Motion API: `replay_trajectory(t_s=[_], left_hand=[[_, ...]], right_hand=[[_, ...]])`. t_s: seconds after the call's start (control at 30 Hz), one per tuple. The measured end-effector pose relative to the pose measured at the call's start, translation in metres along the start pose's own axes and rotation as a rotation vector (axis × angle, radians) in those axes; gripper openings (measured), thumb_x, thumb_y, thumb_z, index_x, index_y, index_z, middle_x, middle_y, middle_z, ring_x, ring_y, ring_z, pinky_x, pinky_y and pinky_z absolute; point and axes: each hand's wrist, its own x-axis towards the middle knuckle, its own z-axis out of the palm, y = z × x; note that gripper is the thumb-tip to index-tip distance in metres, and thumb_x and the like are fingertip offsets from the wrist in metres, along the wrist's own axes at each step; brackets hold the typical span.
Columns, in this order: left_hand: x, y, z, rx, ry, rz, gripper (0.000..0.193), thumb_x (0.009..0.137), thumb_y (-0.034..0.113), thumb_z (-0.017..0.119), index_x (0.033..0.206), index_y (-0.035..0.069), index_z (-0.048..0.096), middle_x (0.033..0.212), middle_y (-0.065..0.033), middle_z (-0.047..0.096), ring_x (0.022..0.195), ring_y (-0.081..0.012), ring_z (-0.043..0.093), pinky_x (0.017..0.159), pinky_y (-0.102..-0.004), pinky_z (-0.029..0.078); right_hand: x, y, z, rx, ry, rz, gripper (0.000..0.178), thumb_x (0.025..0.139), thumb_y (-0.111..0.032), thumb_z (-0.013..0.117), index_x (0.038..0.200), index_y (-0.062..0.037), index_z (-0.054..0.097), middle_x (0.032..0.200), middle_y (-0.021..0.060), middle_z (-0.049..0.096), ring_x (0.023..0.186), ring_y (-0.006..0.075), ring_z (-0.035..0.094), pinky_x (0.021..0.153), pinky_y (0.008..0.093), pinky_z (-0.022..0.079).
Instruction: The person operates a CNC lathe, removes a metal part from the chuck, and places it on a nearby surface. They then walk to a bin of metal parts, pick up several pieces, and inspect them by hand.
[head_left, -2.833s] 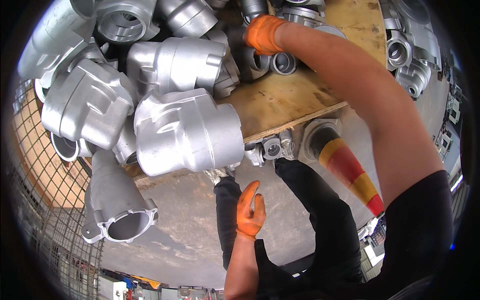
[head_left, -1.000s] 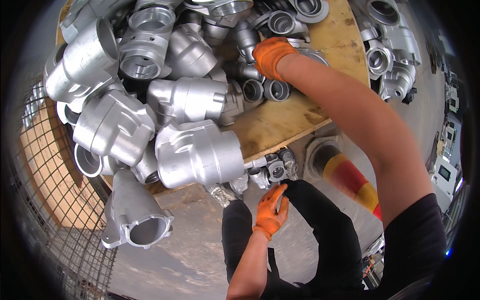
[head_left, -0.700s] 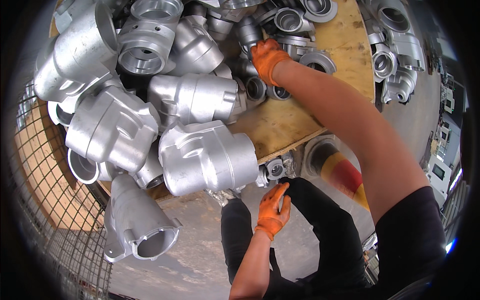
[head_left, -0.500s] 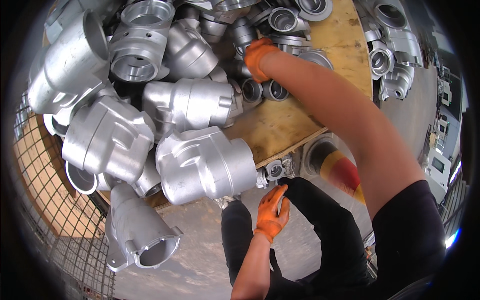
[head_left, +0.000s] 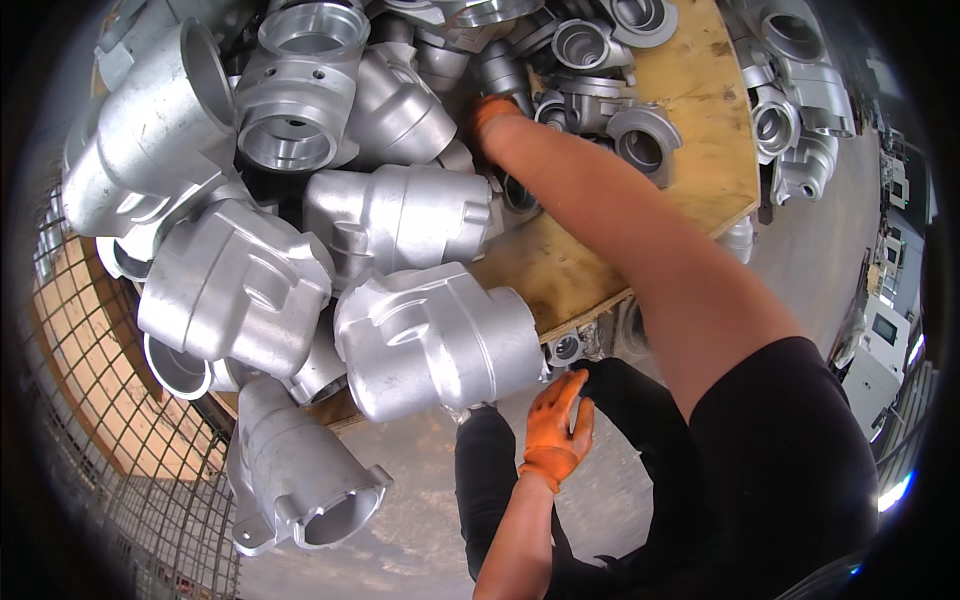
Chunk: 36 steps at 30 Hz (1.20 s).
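Note:
My right hand (head_left: 494,114), in an orange glove, reaches deep into a heap of silver metal castings, beside a dark grey rounded casting (head_left: 500,68). Its fingers are hidden behind the wrist and the parts, so whether they grip anything does not show. My left hand (head_left: 558,428), gloved in orange too, hangs low by my knee with its fingers stretched out and nothing in it. Closest to it is a big silver elbow-shaped casting (head_left: 435,345) at the front edge of the wooden board (head_left: 590,270). A ring-ended casting (head_left: 643,145) lies right of my right hand.
Large castings are piled at the left, and a flanged one (head_left: 305,475) juts out low over the floor. A wire mesh cage (head_left: 90,400) borders the left side. More castings (head_left: 775,120) stand beyond the board at the right, with machines (head_left: 880,330) farther off.
My right hand has shifted left and deeper among the castings, and its forearm now hides the striped cone-like object below the board. My left hand keeps its pose. The view has shifted slightly.

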Motion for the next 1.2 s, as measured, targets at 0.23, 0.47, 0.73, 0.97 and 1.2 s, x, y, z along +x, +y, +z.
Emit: replay_trajectory(t_s=[0.23, 0.47, 0.73, 0.97, 1.2], left_hand=[[-0.005, 0.002, 0.0, -0.014, 0.017, 0.013, 0.039, 0.091, 0.013, 0.063, 0.129, 0.009, 0.063, 0.128, -0.0179, 0.064, 0.121, -0.0373, 0.058, 0.105, -0.043, 0.045], [-0.009, -0.008, -0.006, 0.007, 0.024, 0.014, 0.039, 0.089, 0.011, 0.063, 0.128, 0.009, 0.063, 0.128, -0.0178, 0.065, 0.121, -0.037, 0.059, 0.105, -0.0424, 0.045], [-0.009, -0.01, -0.005, -0.038, 0.026, 0.037, 0.039, 0.089, 0.012, 0.064, 0.128, 0.011, 0.064, 0.126, -0.0193, 0.064, 0.116, -0.0397, 0.059, 0.102, -0.0472, 0.046], [0.0, 0.009, 0.007, 0.041, 0.015, 0.048, 0.039, 0.089, 0.011, 0.064, 0.128, 0.01, 0.064, 0.125, -0.0178, 0.065, 0.118, -0.0375, 0.06, 0.104, -0.0437, 0.045], [0.027, 0.058, -0.014, 0.181, -0.09, 0.287, 0.037, 0.09, 0.016, 0.064, 0.127, 0.01, 0.063, 0.127, -0.0174, 0.063, 0.118, -0.0366, 0.059, 0.104, -0.0453, 0.044]], right_hand=[[-0.034, 0.001, -0.021, 0.016, -0.035, 0.004, 0.034, 0.076, -0.027, 0.074, 0.105, -0.0086, 0.076, 0.114, 0.0167, 0.072, 0.105, 0.031, 0.07, 0.087, 0.0403, 0.057], [-0.064, 0.008, -0.035, 0.2, 0.0, 0.03, 0.04, 0.07, -0.029, 0.078, 0.102, -0.0042, 0.075, 0.109, 0.0182, 0.072, 0.102, 0.0315, 0.07, 0.087, 0.0402, 0.057], [-0.071, 0.034, -0.033, 0.336, -0.004, 0.02, 0.05, 0.077, -0.035, 0.075, 0.114, -0.0021, 0.069, 0.116, 0.0244, 0.068, 0.11, 0.0374, 0.066, 0.093, 0.0431, 0.053], [-0.209, 0.073, -0.139, 0.3, -0.007, 0.086, 0.043, 0.09, -0.038, 0.059, 0.118, -0.0049, 0.066, 0.115, 0.0186, 0.069, 0.107, 0.0362, 0.065, 0.095, 0.0425, 0.05], [-0.221, 0.096, -0.059, 0.126, -0.055, 0.444, 0.042, 0.083, -0.035, 0.069, 0.104, 0.0017, 0.07, 0.111, 0.0209, 0.07, 0.109, 0.0375, 0.066, 0.098, 0.0408, 0.051]])
